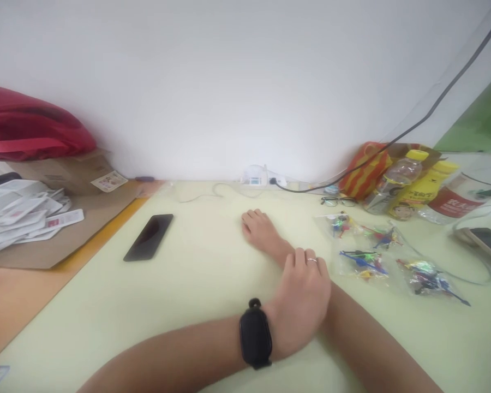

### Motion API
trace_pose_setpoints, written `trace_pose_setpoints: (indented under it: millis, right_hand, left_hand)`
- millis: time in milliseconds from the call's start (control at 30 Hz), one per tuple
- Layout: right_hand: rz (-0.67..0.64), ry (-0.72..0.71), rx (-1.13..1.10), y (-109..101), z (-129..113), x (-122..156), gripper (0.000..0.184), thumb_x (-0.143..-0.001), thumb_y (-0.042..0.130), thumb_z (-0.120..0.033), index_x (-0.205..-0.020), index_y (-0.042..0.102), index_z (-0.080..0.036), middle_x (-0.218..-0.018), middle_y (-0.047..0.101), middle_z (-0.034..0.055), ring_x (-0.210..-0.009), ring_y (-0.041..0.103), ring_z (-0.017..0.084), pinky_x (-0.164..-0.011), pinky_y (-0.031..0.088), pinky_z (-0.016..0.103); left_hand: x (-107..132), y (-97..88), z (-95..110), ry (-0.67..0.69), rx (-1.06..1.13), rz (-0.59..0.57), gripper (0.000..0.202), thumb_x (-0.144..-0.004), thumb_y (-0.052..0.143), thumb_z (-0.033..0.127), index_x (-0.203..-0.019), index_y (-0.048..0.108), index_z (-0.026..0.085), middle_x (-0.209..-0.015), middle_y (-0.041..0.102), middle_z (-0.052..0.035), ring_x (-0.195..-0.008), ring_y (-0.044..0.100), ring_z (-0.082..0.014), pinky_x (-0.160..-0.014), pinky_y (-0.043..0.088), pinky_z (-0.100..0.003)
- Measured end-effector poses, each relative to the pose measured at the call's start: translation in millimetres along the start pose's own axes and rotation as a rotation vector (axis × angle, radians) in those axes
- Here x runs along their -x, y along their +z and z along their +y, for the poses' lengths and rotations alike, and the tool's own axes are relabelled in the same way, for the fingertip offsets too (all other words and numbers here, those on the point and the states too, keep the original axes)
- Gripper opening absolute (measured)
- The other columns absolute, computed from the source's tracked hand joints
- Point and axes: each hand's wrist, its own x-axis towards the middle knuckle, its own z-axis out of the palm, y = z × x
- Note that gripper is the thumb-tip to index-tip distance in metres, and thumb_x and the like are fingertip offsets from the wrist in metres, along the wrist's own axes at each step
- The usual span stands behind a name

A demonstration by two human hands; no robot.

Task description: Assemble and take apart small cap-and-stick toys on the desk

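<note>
LH (298,305) on R arm (364,327), pkts (362,263), blk phone (149,238)

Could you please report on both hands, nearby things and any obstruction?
Left hand laid over right forearm, possibly hindering it. Right hand on tabletop, fingers curled. Black phone flat, left of both hands; plastic packets to their right.

This looks like a corner of a home or small office; which one cannot be told. A pale surface (204,278) meets a plain white wall (196,93) and carries everyday belongings: a black phone (149,237), eyeglasses (330,201), drink bottles (417,190), small bags of coloured pieces (364,262), and a cardboard box (63,176) nearby.
</note>
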Motion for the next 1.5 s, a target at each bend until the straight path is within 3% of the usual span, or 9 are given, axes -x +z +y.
trace_pose_setpoints:
  millis: [167, 400, 600, 833, 933, 1067, 1267, 1367, 1500]
  right_hand:
    - [-0.018, 0.011, 0.01, 2.2, 1.6, -0.9, 0.017, -0.103, 0.047, -0.02, -0.11, 0.062, -0.018, -0.114, 0.068, 0.0122, -0.108, 0.052, 0.028, -0.091, 0.041, 0.042]
    - [-0.02, 0.008, -0.017, 0.9, 1.4, 0.2, 0.014, -0.102, 0.048, -0.02, -0.106, 0.061, -0.02, -0.114, 0.067, 0.0111, -0.106, 0.053, 0.027, -0.09, 0.041, 0.04]
    - [-0.012, 0.009, 0.003, 1.8, 1.9, -0.5, 0.017, -0.103, 0.046, -0.021, -0.108, 0.062, -0.019, -0.113, 0.067, 0.0123, -0.106, 0.052, 0.028, -0.09, 0.041, 0.042]
    - [0.001, 0.013, -0.041, -1.9, 0.1, 0.1, 0.014, -0.102, 0.048, -0.019, -0.105, 0.062, -0.02, -0.112, 0.067, 0.0107, -0.104, 0.052, 0.027, -0.091, 0.041, 0.041]
    - [0.002, 0.022, -0.043, -2.8, -0.6, 0.0, 0.015, -0.102, 0.047, -0.019, -0.104, 0.062, -0.02, -0.11, 0.067, 0.0105, -0.103, 0.052, 0.026, -0.091, 0.041, 0.04]
    - [0.0, 0.0, -0.028, -1.6, 0.7, 0.6, 0.016, -0.102, 0.047, -0.02, -0.107, 0.062, -0.019, -0.113, 0.067, 0.0116, -0.106, 0.052, 0.027, -0.091, 0.04, 0.041]
    - [-0.004, 0.016, -0.02, 1.9, 2.4, -0.1, 0.017, -0.103, 0.047, -0.021, -0.11, 0.062, -0.018, -0.114, 0.067, 0.0123, -0.107, 0.052, 0.028, -0.091, 0.041, 0.041]
    - [0.001, 0.014, -0.022, 1.8, 2.1, 0.4, 0.017, -0.103, 0.047, -0.021, -0.109, 0.062, -0.019, -0.113, 0.067, 0.0117, -0.108, 0.052, 0.028, -0.092, 0.041, 0.041]
    - [0.007, 0.002, -0.037, -1.4, 0.9, 1.6, 0.015, -0.102, 0.048, -0.019, -0.107, 0.062, -0.019, -0.114, 0.067, 0.0104, -0.106, 0.053, 0.026, -0.092, 0.041, 0.04]
  left_hand:
    - [11.8, -18.9, 15.5, 0.149, 0.208, -0.026, 0.008, -0.091, 0.053, 0.017, -0.097, 0.058, 0.014, -0.088, 0.053, -0.0089, -0.078, 0.05, -0.0245, -0.068, 0.044, -0.038]
    - [2.4, -14.2, 0.6, 0.006, 0.067, -0.057, 0.029, -0.104, 0.037, 0.028, -0.097, 0.06, 0.011, -0.089, 0.056, -0.0136, -0.08, 0.051, -0.0278, -0.071, 0.044, -0.043]
    - [10.0, -20.8, 11.2, 0.166, 0.252, -0.022, 0.024, -0.103, 0.039, 0.028, -0.097, 0.057, 0.014, -0.088, 0.056, -0.0104, -0.078, 0.052, -0.0261, -0.07, 0.045, -0.041]
    - [-10.4, 3.1, -26.7, -0.073, 0.078, -0.051, 0.017, -0.101, 0.045, 0.023, -0.101, 0.058, 0.012, -0.098, 0.058, -0.0151, -0.088, 0.056, -0.0297, -0.073, 0.047, -0.042]
    - [-13.1, 7.0, -33.8, -0.087, -0.019, -0.05, 0.011, -0.095, 0.048, 0.012, -0.098, 0.058, 0.011, -0.095, 0.058, -0.0151, -0.085, 0.055, -0.0285, -0.07, 0.046, -0.039]
    - [0.9, -6.8, -5.8, 0.035, -0.021, -0.033, 0.018, -0.089, 0.047, 0.004, -0.099, 0.061, 0.008, -0.09, 0.058, -0.0146, -0.081, 0.054, -0.0276, -0.07, 0.048, -0.039]
    - [22.6, -26.0, 39.3, 0.183, 0.243, -0.073, 0.019, -0.085, 0.052, 0.006, -0.099, 0.064, 0.011, -0.089, 0.057, -0.0119, -0.08, 0.054, -0.0244, -0.063, 0.047, -0.033]
    - [18.2, -21.2, 27.7, 0.143, 0.198, -0.068, 0.019, -0.086, 0.053, 0.011, -0.102, 0.064, 0.008, -0.09, 0.057, -0.0133, -0.081, 0.053, -0.0264, -0.067, 0.049, -0.037]
    - [2.2, -6.9, -7.7, 0.02, 0.033, -0.047, 0.016, -0.088, 0.051, 0.012, -0.099, 0.063, 0.008, -0.091, 0.057, -0.015, -0.082, 0.053, -0.0275, -0.071, 0.049, -0.04]
